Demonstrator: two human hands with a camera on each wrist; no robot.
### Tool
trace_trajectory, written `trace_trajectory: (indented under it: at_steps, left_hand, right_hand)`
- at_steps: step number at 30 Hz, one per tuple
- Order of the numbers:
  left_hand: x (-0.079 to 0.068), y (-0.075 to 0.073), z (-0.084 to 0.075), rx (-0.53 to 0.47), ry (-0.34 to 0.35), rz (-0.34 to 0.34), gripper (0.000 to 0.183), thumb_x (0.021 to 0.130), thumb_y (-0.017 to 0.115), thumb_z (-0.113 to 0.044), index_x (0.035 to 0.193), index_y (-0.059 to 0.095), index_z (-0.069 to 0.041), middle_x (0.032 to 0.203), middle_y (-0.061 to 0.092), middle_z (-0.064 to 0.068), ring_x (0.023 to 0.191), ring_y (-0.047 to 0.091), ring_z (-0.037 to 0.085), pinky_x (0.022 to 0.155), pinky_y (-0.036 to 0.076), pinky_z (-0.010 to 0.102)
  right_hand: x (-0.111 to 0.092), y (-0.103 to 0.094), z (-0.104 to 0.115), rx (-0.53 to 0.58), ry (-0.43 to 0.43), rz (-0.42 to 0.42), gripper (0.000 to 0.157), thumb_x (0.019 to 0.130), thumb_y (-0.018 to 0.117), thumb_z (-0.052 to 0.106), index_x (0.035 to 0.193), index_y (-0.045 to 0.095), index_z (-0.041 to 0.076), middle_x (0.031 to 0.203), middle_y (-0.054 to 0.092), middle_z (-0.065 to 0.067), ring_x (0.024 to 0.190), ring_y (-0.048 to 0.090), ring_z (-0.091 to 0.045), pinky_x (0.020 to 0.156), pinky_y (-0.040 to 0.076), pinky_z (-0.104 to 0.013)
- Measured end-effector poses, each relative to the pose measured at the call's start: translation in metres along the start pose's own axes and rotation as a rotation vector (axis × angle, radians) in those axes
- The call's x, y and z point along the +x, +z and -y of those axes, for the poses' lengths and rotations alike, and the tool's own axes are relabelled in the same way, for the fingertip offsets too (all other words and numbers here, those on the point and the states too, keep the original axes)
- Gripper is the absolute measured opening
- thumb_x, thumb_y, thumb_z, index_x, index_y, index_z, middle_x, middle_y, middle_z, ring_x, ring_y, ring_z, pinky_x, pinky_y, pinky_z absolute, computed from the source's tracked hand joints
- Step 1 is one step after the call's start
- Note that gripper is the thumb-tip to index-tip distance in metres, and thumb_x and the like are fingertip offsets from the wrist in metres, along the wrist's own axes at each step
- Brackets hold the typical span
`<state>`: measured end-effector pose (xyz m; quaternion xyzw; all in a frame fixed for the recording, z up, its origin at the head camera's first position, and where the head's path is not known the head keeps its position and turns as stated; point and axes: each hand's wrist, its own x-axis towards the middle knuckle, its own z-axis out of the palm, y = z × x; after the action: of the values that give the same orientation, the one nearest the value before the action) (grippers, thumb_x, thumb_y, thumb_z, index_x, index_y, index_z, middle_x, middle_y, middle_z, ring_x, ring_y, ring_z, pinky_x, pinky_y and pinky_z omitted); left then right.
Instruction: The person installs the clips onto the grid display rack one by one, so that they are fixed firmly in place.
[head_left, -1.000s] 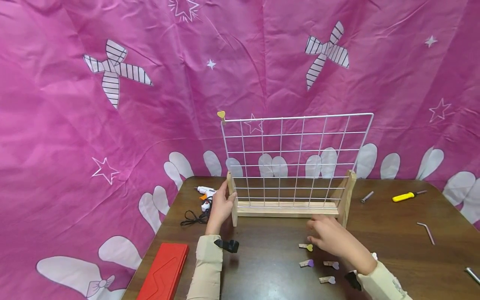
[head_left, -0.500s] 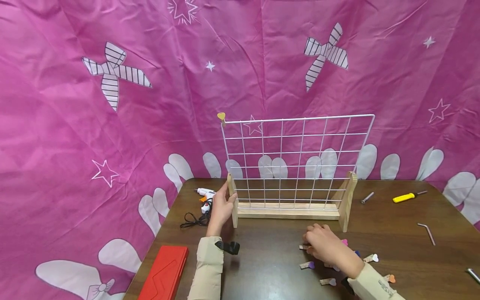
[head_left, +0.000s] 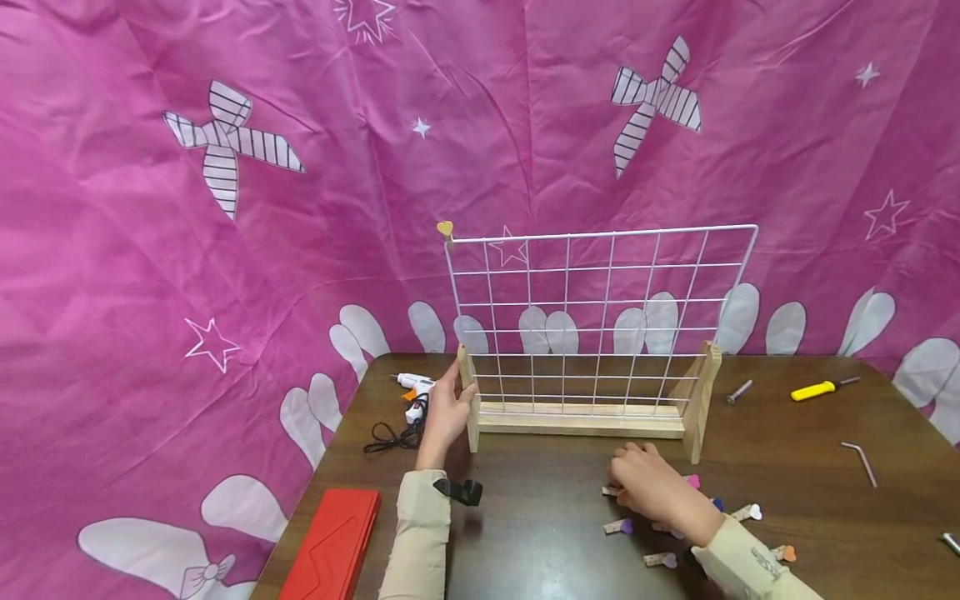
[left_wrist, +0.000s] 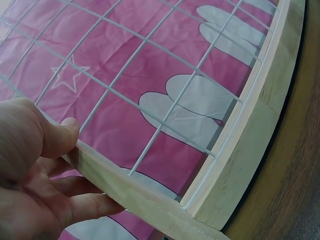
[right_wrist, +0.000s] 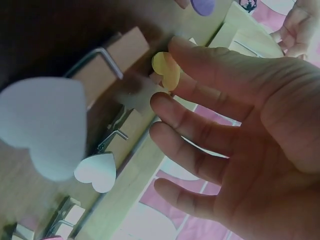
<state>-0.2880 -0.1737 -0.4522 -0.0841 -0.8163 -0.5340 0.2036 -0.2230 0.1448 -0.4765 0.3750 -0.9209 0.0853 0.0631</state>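
Observation:
My left hand grips the left post of a wooden stand, thumb on the front face and fingers behind, as the left wrist view shows. A white wire grid stands upright in it, with a yellow heart clothespin at its top left corner. On the table before the stand, my right hand pinches a small clothespin with a yellow heart between thumb and index finger. Its other fingers are loosely bent. Beside it lie clothespins with a purple heart and a pale heart.
More heart clothespins, pink, white and orange, lie around the right forearm. A glue gun with a black cord and a red case are at left. A yellow screwdriver, bolt and hex key lie at right.
My right hand has moved slightly left and down onto the yellow-heart clothespin and now pinches it. More clothespins show behind the right forearm. The left hand keeps its grip on the post.

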Motion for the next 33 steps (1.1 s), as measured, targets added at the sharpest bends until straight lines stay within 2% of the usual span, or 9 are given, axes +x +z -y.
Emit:
trace_trajectory:
  at_steps: [8,11,14,19,27,33]
  left_hand:
    - [0.000,0.000,0.000,0.041,-0.007,0.017,0.058,0.088,0.057,0.003,0.141,0.038,-0.008,0.109,0.062,0.025,0.095,0.062,0.028,0.080,0.055,0.037]
    - [0.000,0.000,-0.001,0.048,0.000,0.022,0.058,0.088,0.056,0.003,0.142,0.037,-0.007,0.111,0.061,0.026,0.097,0.062,0.028,0.081,0.054,0.038]
    - [0.000,0.000,-0.001,0.047,-0.002,0.028,0.058,0.088,0.056,0.003,0.142,0.036,-0.007,0.113,0.060,0.026,0.099,0.061,0.028,0.082,0.053,0.039]
    - [0.001,-0.001,0.001,0.026,-0.013,0.043,0.057,0.088,0.056,0.003,0.141,0.037,-0.006,0.115,0.059,0.025,0.101,0.060,0.028,0.083,0.053,0.039]
    - [0.002,-0.002,0.000,-0.008,-0.018,0.075,0.058,0.089,0.055,0.003,0.143,0.033,-0.006,0.119,0.056,0.027,0.103,0.059,0.030,0.083,0.053,0.041]
    - [0.002,-0.002,0.002,0.020,-0.047,0.059,0.058,0.090,0.056,0.001,0.143,0.035,-0.008,0.116,0.058,0.025,0.104,0.059,0.028,0.086,0.051,0.041]
  right_hand:
    - [0.002,0.001,-0.001,-0.006,-0.031,-0.035,0.036,0.064,0.078,0.008,0.055,0.046,0.022,0.062,0.039,0.013,0.064,0.043,-0.012,0.056,0.033,-0.033]
    - [0.004,-0.001,-0.003,0.005,-0.050,-0.069,0.033,0.064,0.075,0.010,0.055,0.046,0.023,0.060,0.039,0.015,0.060,0.042,-0.008,0.056,0.034,-0.031]
    - [0.006,-0.007,-0.004,0.076,-0.032,-0.084,0.025,0.065,0.072,0.009,0.060,0.051,0.021,0.058,0.042,0.017,0.054,0.040,-0.002,0.052,0.036,-0.024]
    - [0.011,-0.026,-0.002,0.199,0.034,-0.081,0.016,0.070,0.070,0.008,0.070,0.057,0.018,0.058,0.046,0.017,0.049,0.038,0.002,0.042,0.036,-0.016]
    - [0.021,-0.061,0.003,0.145,-0.009,-0.159,0.016,0.072,0.070,0.009,0.076,0.057,0.018,0.058,0.049,0.020,0.049,0.039,0.004,0.043,0.037,-0.016]
    - [0.030,-0.091,0.009,0.112,-0.050,-0.182,0.018,0.071,0.070,0.007,0.080,0.058,0.017,0.060,0.053,0.019,0.051,0.042,0.004,0.045,0.039,-0.017]
